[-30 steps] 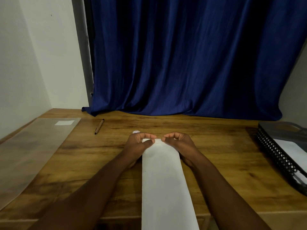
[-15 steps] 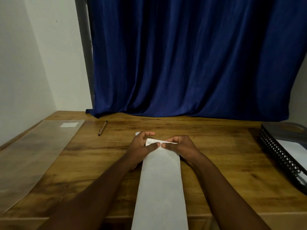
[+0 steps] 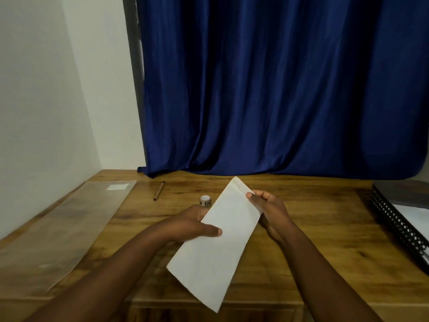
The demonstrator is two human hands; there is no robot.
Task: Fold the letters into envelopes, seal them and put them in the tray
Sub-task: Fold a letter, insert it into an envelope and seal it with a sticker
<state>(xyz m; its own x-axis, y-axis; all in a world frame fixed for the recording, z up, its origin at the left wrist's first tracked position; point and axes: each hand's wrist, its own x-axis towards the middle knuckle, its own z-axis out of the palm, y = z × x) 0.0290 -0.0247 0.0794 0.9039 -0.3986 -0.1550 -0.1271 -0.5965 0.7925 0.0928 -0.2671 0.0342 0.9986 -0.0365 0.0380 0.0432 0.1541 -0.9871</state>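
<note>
Head view: an envelope (image 3: 222, 238), flap folded, is held tilted above the desk (image 3: 313, 228), left hand (image 3: 195, 225) and right hand (image 3: 270, 211) pinching its long edges. Sealing looks finished; next it must travel right to the tray (image 3: 399, 224).

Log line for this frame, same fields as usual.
left hand: holds envelope | right hand: pinches far end | envelope: lifted, tilted | tray: right, holds paper | step: envelope not yet in tray
</note>
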